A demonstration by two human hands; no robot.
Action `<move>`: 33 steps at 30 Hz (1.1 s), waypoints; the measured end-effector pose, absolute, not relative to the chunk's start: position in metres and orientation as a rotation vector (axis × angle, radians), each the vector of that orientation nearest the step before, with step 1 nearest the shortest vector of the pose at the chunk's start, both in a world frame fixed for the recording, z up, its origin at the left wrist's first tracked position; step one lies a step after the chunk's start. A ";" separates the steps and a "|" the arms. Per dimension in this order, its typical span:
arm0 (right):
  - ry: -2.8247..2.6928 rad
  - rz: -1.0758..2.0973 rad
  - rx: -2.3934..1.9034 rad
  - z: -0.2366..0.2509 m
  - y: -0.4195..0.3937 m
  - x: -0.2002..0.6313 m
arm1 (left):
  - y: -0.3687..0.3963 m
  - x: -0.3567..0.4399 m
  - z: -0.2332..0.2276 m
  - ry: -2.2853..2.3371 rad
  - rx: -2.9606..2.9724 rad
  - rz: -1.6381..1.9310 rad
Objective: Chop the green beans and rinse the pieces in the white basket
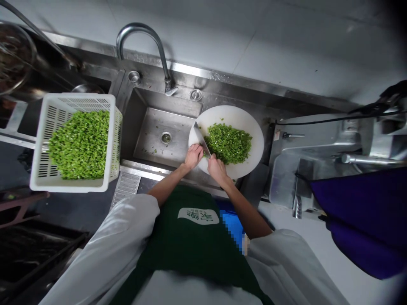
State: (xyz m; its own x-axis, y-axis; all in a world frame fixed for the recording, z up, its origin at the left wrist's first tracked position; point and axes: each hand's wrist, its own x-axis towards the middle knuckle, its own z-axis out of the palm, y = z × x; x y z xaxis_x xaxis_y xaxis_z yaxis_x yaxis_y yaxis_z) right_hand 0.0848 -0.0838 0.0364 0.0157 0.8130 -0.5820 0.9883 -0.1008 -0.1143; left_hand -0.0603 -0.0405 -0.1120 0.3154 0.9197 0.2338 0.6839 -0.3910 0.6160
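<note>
Left hand (pixel 193 156) gripping knife (pixel 201 139) (closed), right hand (pixel 217 167) on greens (pixel 229 143)

There are two hands, a left hand (pixel 193 156) and a right hand (pixel 216 168). There is one knife (pixel 201 138), one round white board (pixel 251 127) and one white basket (pixel 47 140). There are two piles of chopped greens (pixel 230 143). There is one sink (pixel 152 127) with one tap (pixel 143 31).

A white logo patch (pixel 198 215) on the green apron (pixel 190 250) bears characters too small to read.
</note>
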 end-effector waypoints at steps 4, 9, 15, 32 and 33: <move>1.828 -0.814 1.994 0.035 -0.075 0.097 | -0.048 -0.074 -0.108 1.274 2.220 0.844; 1.819 -0.840 1.989 0.038 -0.076 0.112 | -0.053 -0.075 -0.106 1.219 2.239 0.852; 1.817 -0.730 1.988 0.052 -0.096 0.107 | -0.056 -0.078 -0.101 1.497 2.103 0.966; 1.825 -0.833 1.997 0.035 -0.082 0.088 | -0.047 -0.092 -0.114 1.144 2.169 0.820; 1.810 -0.845 2.004 0.035 -0.081 0.095 | -0.047 -0.087 -0.116 1.166 2.163 0.826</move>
State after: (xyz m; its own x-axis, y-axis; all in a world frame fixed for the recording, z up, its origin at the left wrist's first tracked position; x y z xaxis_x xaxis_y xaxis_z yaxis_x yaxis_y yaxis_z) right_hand 0.0946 -0.0814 0.0354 0.0275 0.7923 -0.6095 0.9760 -0.1530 -0.1549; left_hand -0.0869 -0.0473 -0.1157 0.4369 0.8617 0.2580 0.5293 -0.4782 0.7008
